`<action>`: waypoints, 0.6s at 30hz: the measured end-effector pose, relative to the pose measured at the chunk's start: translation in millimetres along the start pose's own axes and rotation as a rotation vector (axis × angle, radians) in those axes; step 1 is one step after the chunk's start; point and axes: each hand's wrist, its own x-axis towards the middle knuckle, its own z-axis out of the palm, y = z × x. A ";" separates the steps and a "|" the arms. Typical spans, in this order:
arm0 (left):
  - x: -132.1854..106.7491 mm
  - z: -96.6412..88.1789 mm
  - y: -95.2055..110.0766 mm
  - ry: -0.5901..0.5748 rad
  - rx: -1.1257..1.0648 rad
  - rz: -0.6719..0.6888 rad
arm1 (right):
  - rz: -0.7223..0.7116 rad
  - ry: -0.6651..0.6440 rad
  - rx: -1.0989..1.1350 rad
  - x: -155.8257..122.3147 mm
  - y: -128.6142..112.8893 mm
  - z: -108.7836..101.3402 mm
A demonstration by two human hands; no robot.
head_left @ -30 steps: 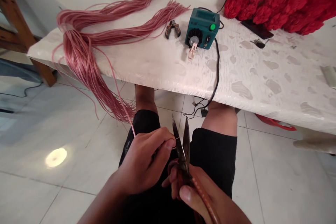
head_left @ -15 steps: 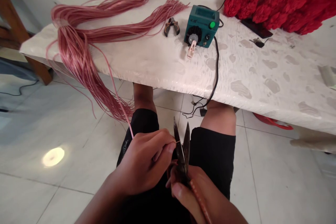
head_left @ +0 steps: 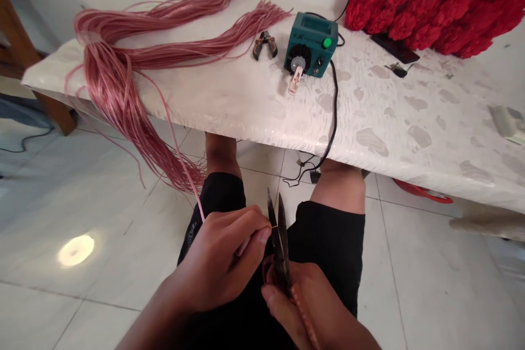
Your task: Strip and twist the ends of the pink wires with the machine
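Note:
My left hand is closed in a pinch on a pink cord, whose thin tip pokes out past the thumb and finger. That cord runs up from the hand to a large bundle of pink cords draped over the table edge. In my right hand is a pair of scissors with wrapped handles, fingers closed round them. Their blades point up and stand slightly apart, with the cord's tip between them. Both hands are over my lap.
On the table are orange-and-black pliers and a green motor box with a clip at its front. Red cloth flowers lie at the back right, beside a dark phone-like slab. A black cable hangs over the front edge.
The scissor blades have drawn closer together around the cord's tip. My left hand keeps its pinch. The whole view has shifted slightly.

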 end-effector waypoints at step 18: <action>2.2 -2.6 4.3 -0.002 -0.068 -0.011 | 0.223 -0.066 0.134 -10.4 -4.6 0.7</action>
